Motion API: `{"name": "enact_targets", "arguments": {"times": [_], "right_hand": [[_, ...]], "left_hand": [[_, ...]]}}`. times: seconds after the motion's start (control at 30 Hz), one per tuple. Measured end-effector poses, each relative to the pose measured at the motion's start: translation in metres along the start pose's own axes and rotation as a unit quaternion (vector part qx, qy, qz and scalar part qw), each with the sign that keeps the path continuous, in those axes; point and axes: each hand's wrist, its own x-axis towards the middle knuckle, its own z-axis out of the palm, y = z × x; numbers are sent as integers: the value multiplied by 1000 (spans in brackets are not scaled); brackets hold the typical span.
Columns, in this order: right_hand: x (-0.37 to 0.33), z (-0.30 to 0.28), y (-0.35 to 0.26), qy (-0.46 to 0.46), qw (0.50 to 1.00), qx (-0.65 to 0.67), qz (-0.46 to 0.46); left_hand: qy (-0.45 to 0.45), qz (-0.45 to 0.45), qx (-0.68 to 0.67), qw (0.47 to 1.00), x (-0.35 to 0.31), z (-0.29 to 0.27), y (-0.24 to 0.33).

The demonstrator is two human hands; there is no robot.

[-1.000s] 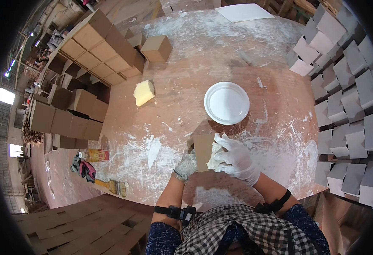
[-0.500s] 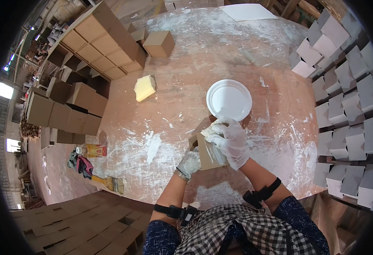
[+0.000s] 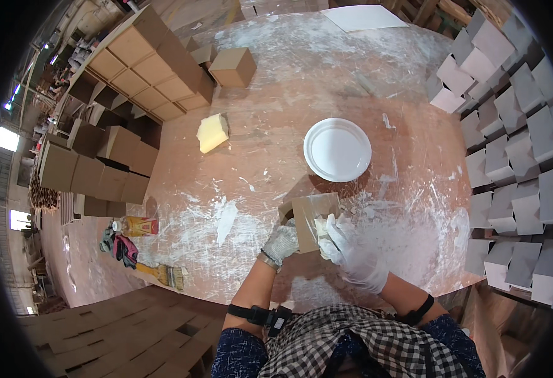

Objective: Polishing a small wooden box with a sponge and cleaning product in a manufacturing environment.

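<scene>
Both my left hand (image 3: pixel 281 242) and right hand (image 3: pixel 346 249) held the small brown box (image 3: pixel 308 217), which could slip onto the white plate (image 3: pixel 338 150).

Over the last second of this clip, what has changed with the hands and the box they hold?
The right hand went up toward the white plate half a second ago and has come back down onto the face of the small cardboard box, a pale yellow piece under its fingers. The left hand keeps steadying the box. Plate, yellow sponge and the box on the far side of the table stayed put.
</scene>
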Motion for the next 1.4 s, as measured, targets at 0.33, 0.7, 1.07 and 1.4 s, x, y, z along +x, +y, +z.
{"name": "enact_targets", "arguments": {"times": [0.33, 0.7, 1.07, 1.4], "right_hand": [[26, 71, 62, 52, 998, 28, 15], [15, 40, 32, 165, 982, 88, 20], [-11, 53, 1, 112, 985, -23, 132], [-15, 48, -16, 155, 977, -57, 135]], "left_hand": [[-1, -17, -61, 998, 4, 2, 0], [-29, 36, 42, 998, 0, -2, -3], [-119, 32, 39, 992, 10, -11, 0], [-175, 15, 39, 984, 12, -4, -9]]}}
